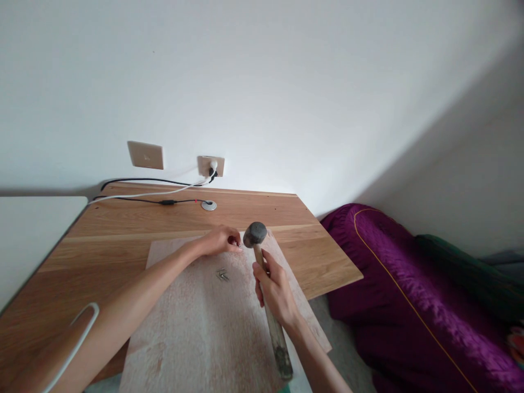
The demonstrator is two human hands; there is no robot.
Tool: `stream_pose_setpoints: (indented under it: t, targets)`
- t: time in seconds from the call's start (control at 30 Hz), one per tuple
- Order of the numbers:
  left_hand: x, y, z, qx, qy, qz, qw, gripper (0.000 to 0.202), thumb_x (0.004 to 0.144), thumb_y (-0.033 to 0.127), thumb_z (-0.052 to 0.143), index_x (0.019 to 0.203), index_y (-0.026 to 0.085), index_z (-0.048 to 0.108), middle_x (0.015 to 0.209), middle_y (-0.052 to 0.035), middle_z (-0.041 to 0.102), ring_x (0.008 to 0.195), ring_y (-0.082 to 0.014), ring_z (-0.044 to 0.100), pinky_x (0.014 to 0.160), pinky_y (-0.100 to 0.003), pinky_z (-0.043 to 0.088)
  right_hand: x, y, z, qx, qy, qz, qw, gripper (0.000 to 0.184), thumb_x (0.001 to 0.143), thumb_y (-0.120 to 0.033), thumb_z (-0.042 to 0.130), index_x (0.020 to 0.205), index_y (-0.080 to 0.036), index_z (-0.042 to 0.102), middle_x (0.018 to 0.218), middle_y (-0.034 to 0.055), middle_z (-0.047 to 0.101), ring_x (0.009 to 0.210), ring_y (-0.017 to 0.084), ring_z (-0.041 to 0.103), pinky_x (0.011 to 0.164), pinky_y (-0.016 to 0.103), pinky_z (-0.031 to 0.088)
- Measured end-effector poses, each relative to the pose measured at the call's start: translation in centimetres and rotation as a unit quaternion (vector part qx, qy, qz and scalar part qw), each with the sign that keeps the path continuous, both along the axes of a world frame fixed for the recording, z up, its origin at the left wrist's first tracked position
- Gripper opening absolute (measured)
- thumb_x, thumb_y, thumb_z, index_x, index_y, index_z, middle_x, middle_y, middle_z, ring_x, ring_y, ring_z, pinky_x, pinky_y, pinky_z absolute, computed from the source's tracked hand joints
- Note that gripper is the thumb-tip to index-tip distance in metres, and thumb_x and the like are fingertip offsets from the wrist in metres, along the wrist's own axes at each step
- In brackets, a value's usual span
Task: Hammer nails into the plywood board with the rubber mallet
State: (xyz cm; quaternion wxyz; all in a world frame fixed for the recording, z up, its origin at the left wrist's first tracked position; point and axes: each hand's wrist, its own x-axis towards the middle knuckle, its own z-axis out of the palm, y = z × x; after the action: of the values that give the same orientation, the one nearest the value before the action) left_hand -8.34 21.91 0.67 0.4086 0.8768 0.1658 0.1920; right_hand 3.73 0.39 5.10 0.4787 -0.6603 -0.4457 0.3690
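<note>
My left hand [220, 240] rests low over the far part of a pale, worn wooden board [196, 327]. Its fingertips are pinched around what looks like a small nail, mostly hidden by the fingers. Wrapped around the wooden handle of a hammer [256, 234] is my right hand [277, 284]. The hammer's dark, rounded head is raised beside the left fingertips, apart from them, and the handle's end points back toward me. A small pile of several metal nails [222, 274] lies on the board, between my two hands and nearer to me.
The board lies on a brown wooden tabletop [262, 210] against a white wall. Black and white cables [167, 192] run along its back to a wall socket [211, 166] and a round grommet [208, 206]. A white panel [36, 234] is at left; purple fabric [368, 305] covers something at right.
</note>
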Motion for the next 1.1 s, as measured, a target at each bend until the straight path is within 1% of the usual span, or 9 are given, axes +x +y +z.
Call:
stream_pose_setpoints:
  t: [0.1,0.2,0.33,0.47,0.6,0.7,0.83,0.97,1.1]
  targets:
    - [0.02,0.02,-0.2,-0.028,-0.002,-0.025,0.999,0.016,0.078,0.032,0.075,0.08,0.016,0.077,0.07,0.0003,0.067,0.067,-0.0147,0.057,0.064,-0.025,0.037,-0.16,-0.13,-0.32,-0.019,-0.015,0.008,1.0,0.04,0.099,-0.049,0.052,0.125,-0.019,0.055,0.048,-0.0123,0.046,0.035,0.011,0.043,0.034,0.019,0.034]
    - [0.05,0.01,-0.34,-0.051,-0.001,-0.04,0.998,0.018,0.08,0.032,0.07,0.079,0.015,0.076,0.072,-0.0004,0.068,0.069,-0.0158,0.058,0.065,-0.025,0.038,-0.29,-0.14,-0.45,-0.039,-0.021,0.007,0.999,0.038,0.097,-0.049,0.053,0.12,-0.02,0.057,0.049,-0.0118,0.048,0.035,0.011,0.043,0.034,0.019,0.034]
    - [-0.1,-0.03,0.07,-0.024,0.007,-0.011,1.0,0.022,0.077,0.037,0.077,0.083,0.016,0.075,0.073,0.0008,0.065,0.07,-0.0158,0.056,0.066,-0.025,0.038,-0.3,-0.05,-0.25,-0.024,-0.016,-0.005,1.0,0.03,0.096,-0.049,0.054,0.108,-0.021,0.056,0.052,-0.0115,0.047,0.035,0.01,0.043,0.033,0.019,0.033]
    - [-0.24,0.0,0.51,-0.006,0.015,-0.007,1.0,0.028,0.073,0.042,0.082,0.085,0.017,0.074,0.074,0.0017,0.063,0.07,-0.0155,0.055,0.065,-0.025,0.036,-0.16,0.04,-0.19,-0.039,-0.034,0.002,0.999,0.031,0.097,-0.049,0.053,0.112,-0.022,0.056,0.05,-0.012,0.046,0.035,0.01,0.044,0.033,0.018,0.033]
    - [-0.19,0.1,0.41,-0.001,0.021,-0.006,1.0,0.028,0.073,0.04,0.081,0.086,0.017,0.073,0.074,0.0025,0.061,0.07,-0.015,0.053,0.063,-0.025,0.034,-0.17,0.06,-0.17,-0.044,-0.029,0.012,0.999,0.029,0.095,-0.049,0.055,0.105,-0.022,0.056,0.056,-0.0106,0.049,0.035,0.009,0.045,0.032,0.017,0.033]
    - [-0.13,0.16,0.26,-0.001,0.018,-0.01,1.0,0.029,0.072,0.041,0.082,0.087,0.017,0.074,0.076,0.0024,0.062,0.071,-0.0151,0.053,0.065,-0.025,0.035,-0.35,-0.03,-0.11,-0.036,-0.022,0.007,0.999,0.032,0.097,-0.05,0.055,0.111,-0.022,0.056,0.051,-0.0123,0.046,0.034,0.009,0.044,0.033,0.016,0.032]
    - [-0.16,0.13,0.2,-0.005,0.014,-0.011,1.0,0.03,0.071,0.041,0.083,0.087,0.017,0.073,0.074,0.0029,0.06,0.07,-0.0149,0.052,0.064,-0.024,0.034,-0.54,-0.11,-0.19,-0.05,-0.028,0.011,0.998,0.029,0.097,-0.05,0.055,0.106,-0.022,0.056,0.054,-0.0109,0.049,0.036,0.009,0.046,0.032,0.017,0.034]
    - [-0.22,0.08,0.18,0.005,0.009,-0.01,1.0,0.034,0.07,0.044,0.085,0.088,0.017,0.073,0.077,0.0021,0.061,0.072,-0.0154,0.053,0.065,-0.024,0.035,-0.5,0.02,-0.15,-0.036,-0.036,0.006,0.999,0.033,0.098,-0.049,0.052,0.117,-0.021,0.055,0.049,-0.0125,0.046,0.035,0.01,0.045,0.033,0.018,0.033]
    - [-0.23,0.14,0.0,0.002,0.005,-0.015,1.0,0.032,0.071,0.042,0.084,0.087,0.017,0.074,0.076,0.0017,0.063,0.071,-0.0158,0.054,0.064,-0.025,0.035,-0.49,0.2,-0.2,-0.04,-0.007,0.013,0.999,0.028,0.093,-0.049,0.056,0.1,-0.022,0.055,0.057,-0.0104,0.048,0.036,0.009,0.044,0.031,0.019,0.034]
